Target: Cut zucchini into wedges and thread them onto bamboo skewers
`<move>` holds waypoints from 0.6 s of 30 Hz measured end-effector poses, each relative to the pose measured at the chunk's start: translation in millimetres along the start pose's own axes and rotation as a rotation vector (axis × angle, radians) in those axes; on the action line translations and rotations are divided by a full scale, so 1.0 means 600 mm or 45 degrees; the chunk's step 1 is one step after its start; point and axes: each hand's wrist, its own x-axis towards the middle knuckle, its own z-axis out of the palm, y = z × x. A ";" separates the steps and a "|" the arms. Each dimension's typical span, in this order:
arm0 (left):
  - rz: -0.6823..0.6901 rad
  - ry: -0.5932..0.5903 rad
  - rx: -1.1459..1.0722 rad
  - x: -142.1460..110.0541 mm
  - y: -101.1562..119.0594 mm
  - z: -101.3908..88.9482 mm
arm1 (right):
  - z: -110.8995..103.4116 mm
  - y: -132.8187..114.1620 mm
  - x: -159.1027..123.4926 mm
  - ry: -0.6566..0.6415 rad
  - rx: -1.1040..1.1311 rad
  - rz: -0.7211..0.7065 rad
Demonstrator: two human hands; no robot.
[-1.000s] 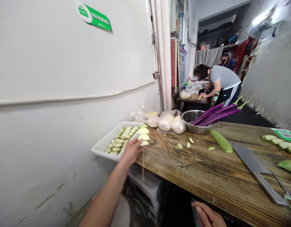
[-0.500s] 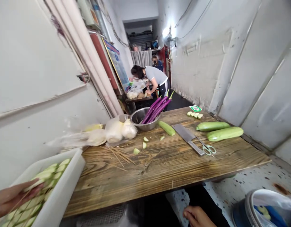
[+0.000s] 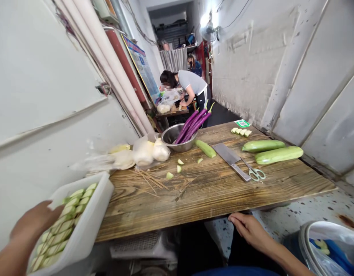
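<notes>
My left hand (image 3: 37, 219) hangs over the left rim of a white plastic tub (image 3: 103, 193), its fingers blurred and partly hidden, so its grip is unclear. Inside the tub lie rows of sliced zucchini (image 3: 68, 218) on thin wooden skewers. My right hand (image 3: 247, 227) is low by the table's front edge, fingers curled together, with nothing visible in it. On the tabletop are a cleaver (image 3: 231, 161), green-handled scissors (image 3: 256, 173), a cut zucchini (image 3: 205, 148) and loose bamboo skewers (image 3: 149, 179). Small zucchini pieces (image 3: 169, 175) lie near the skewers.
Purple eggplants (image 3: 192, 126) stick out of a steel bowl (image 3: 172, 136). Two whole zucchini (image 3: 279, 155) and a sliced piece (image 3: 241, 132) lie at the right. Plastic bags (image 3: 144, 153) stand beside the wall. A lined bucket (image 3: 306, 249) is on the floor. A person (image 3: 191, 82) bends over another table.
My left hand has drawn up from among the zucchini slices to the tub's left rim. My right hand has risen toward the table's front edge. The view has shifted slightly.
</notes>
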 end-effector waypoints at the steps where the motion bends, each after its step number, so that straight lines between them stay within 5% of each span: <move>1: -0.059 -0.001 0.025 -0.014 0.026 -0.001 | -0.006 -0.003 0.000 0.019 -0.030 -0.033; 5: 0.303 0.042 -0.263 -0.106 0.182 0.046 | -0.025 -0.005 -0.002 0.155 -0.118 -0.077; 10: 0.863 -0.109 -0.496 -0.174 0.363 0.178 | -0.041 0.029 -0.018 0.305 -0.215 -0.053; 13: 0.760 -0.135 -0.435 -0.151 0.428 0.237 | -0.023 0.092 -0.041 0.262 -0.299 -0.016; 18: 0.641 -0.066 -0.371 -0.091 0.492 0.283 | 0.061 0.239 -0.086 0.416 -0.568 0.260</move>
